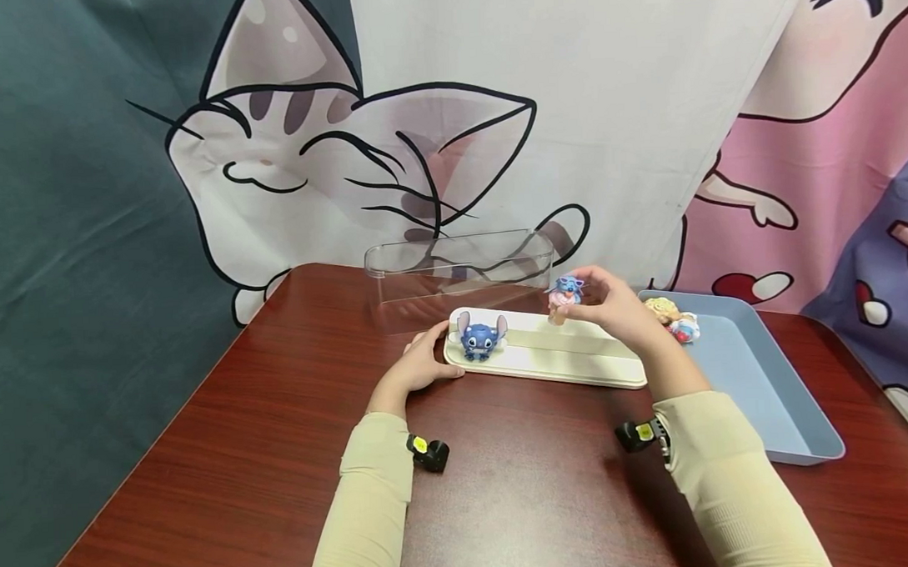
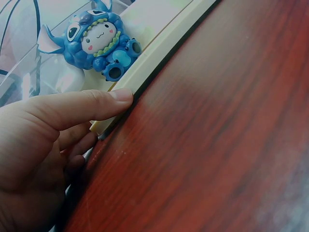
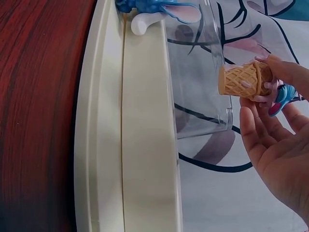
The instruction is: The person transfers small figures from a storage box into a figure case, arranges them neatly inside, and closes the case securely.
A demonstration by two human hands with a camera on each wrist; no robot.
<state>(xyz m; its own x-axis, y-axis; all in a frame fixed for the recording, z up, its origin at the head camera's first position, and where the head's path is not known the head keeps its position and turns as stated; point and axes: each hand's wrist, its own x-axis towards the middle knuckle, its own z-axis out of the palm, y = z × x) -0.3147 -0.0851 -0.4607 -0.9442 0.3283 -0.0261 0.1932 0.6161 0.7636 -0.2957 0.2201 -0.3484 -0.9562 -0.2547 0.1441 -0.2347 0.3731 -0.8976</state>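
Observation:
A cream two-step display base (image 1: 546, 347) lies on the table. My left hand (image 1: 418, 364) grips its left end, with the thumb (image 2: 120, 95) along the front edge and the fingers curled round the end. Close by that hand, a blue big-eared figurine (image 1: 479, 336) with a white face in its hood sits on the base. My right hand (image 1: 612, 307) pinches an ice-cream-cone figurine (image 3: 246, 79) with a waffle cone, pink scoop and blue creature on top. In the head view it is held above the back of the base; in the right wrist view the cone's bottom points left, away from the palm.
A clear plastic cover (image 1: 461, 279) stands behind the base. To the right, a blue-grey tray (image 1: 758, 390) has several small colourful figurines (image 1: 673, 319) at its far left corner. A cat-print curtain (image 1: 446, 50) hangs behind the table.

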